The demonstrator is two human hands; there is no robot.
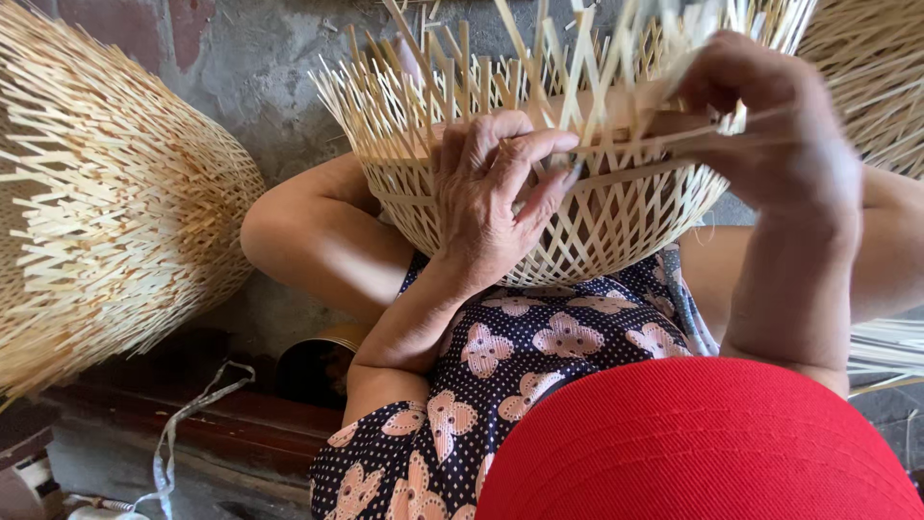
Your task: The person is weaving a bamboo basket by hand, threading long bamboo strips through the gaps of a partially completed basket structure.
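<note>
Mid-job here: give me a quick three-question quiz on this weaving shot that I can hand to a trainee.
1. True or false: the left hand presses flat against the outer wall of the half-woven bamboo basket.
2. What does the right hand pinch? A) a thin bamboo strip B) a knife C) the red cap brim
3. Where does the stack of finished bamboo baskets lie in the picture?

Key
1. True.
2. A; the strip runs sideways across the basket's upright slats.
3. At the left edge, lying on its side, clear of both hands.
</note>
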